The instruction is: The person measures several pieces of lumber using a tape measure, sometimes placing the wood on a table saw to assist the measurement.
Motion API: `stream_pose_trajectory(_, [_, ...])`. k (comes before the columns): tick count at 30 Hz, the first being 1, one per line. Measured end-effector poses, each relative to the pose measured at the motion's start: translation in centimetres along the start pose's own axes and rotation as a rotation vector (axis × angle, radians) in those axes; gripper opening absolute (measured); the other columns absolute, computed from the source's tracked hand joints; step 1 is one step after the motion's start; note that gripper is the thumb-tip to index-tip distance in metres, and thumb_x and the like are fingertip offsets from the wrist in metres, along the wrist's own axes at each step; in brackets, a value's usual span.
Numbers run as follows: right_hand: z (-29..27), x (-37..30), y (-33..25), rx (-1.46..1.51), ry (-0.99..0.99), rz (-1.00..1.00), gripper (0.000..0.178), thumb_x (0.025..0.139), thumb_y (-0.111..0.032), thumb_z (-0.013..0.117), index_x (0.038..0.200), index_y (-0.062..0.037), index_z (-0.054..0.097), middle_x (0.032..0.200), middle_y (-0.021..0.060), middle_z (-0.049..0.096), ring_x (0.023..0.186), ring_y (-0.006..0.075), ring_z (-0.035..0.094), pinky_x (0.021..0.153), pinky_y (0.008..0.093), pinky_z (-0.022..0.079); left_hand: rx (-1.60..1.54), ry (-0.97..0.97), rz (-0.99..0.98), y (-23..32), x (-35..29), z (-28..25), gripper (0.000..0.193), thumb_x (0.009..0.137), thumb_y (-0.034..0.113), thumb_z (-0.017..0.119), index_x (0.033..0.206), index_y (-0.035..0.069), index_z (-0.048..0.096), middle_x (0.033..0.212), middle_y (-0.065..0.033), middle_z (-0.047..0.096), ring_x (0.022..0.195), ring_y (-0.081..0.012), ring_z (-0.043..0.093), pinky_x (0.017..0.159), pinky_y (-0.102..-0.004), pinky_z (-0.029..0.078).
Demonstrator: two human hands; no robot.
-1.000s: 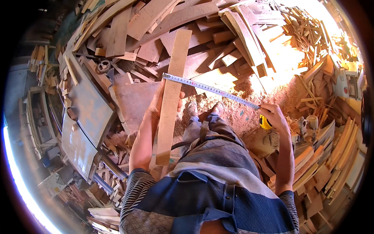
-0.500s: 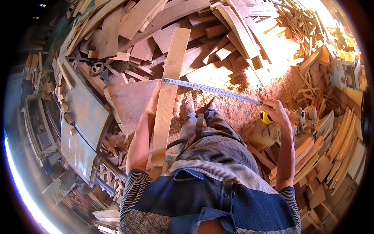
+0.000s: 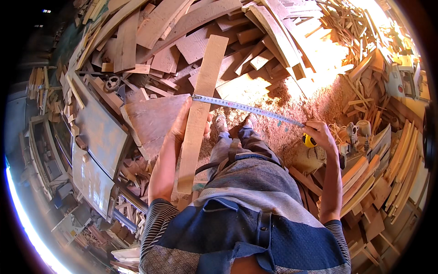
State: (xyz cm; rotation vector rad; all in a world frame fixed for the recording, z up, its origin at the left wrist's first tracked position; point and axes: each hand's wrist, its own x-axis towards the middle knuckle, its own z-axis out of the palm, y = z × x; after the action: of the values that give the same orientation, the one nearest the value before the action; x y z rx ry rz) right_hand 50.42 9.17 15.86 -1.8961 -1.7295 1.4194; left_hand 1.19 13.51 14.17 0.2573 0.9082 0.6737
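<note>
A flat, pale wooden board (image 3: 196, 141) is held up before me, its long side running away from me and leaning slightly right. My left hand (image 3: 181, 122) is closed around its middle, thumb on the left edge and fingertips showing at the right edge. Across the board's face lies the hooked end of a tape measure's white blade (image 3: 248, 108), near the left thumb. The blade stretches rightward to my right hand (image 3: 319, 134), which pinches it. Just below those fingers hangs the yellow tape case (image 3: 309, 140), partly covered by the hand.
Ahead lies a heap of planks and offcuts (image 3: 196, 27). On the left is a grey metal machine table (image 3: 98, 123) with a large wooden slab (image 3: 153, 118) beside it. Long wood strips (image 3: 401, 169) are stacked at right. Sawdust (image 3: 287, 109) covers the floor around my feet.
The board and the tape's hooked end have shifted slightly right. My right hand and the tape case have dropped slightly and moved a little left; both hands keep their hold.
</note>
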Motion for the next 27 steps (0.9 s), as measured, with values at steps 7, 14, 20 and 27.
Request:
stream_pose_trajectory(7, [0.7, -0.9, -0.7, 0.037, -0.002, 0.046, 0.025, 0.089, -0.011, 0.073, 0.107, 0.0065, 0.073, 0.089, 0.0091, 0.072, 0.082, 0.0144, 0.065, 0.073, 0.0307, 0.052, 0.046, -0.022, -0.003, -0.1, 0.1, -0.2, 0.076, 0.092, 0.08, 0.046, 0.123, 0.011, 0.058, 0.089, -0.0124, 0.064, 0.06, -0.0225, 0.066, 0.053, -0.0399, 0.057])
stream_pose_trajectory(14, [1.4, -1.3, -0.3, 0.017, 0.013, -0.025, 0.022, 0.09, -0.013, 0.073, 0.103, 0.0049, 0.074, 0.081, 0.0122, 0.067, 0.075, 0.0168, 0.063, 0.066, 0.0325, 0.048, 0.093, -0.016, -0.008, -0.2, 0.5, -0.2, 0.086, 0.089, 0.086, 0.038, 0.125, 0.01, 0.058, 0.094, -0.0123, 0.065, 0.062, -0.0227, 0.067, 0.056, -0.0385, 0.059])
stream_pose_trajectory(20, [5.2, 1.4, -3.1, 0.138, 0.027, -0.017, 0.024, 0.092, -0.02, 0.073, 0.102, 0.0024, 0.075, 0.074, 0.0109, 0.067, 0.067, 0.0145, 0.062, 0.06, 0.0324, 0.047, 0.233, -0.068, -0.061, -1.7, 1.5, -0.8, 0.096, 0.089, 0.089, 0.029, 0.128, 0.006, 0.057, 0.097, -0.0116, 0.066, 0.066, -0.0224, 0.068, 0.059, -0.0379, 0.059])
stream_pose_trajectory(27, [11.2, 5.7, -10.4, 0.233, -0.026, -0.052, 0.024, 0.091, -0.025, 0.07, 0.1, -0.0046, 0.079, 0.077, 0.0109, 0.072, 0.065, 0.0175, 0.066, 0.062, 0.032, 0.052, 0.198, -0.087, -0.145, -2.9, 2.4, 0.1, 0.098, 0.088, 0.09, 0.026, 0.123, 0.004, 0.059, 0.095, -0.0114, 0.067, 0.067, -0.0218, 0.069, 0.059, -0.0359, 0.06])
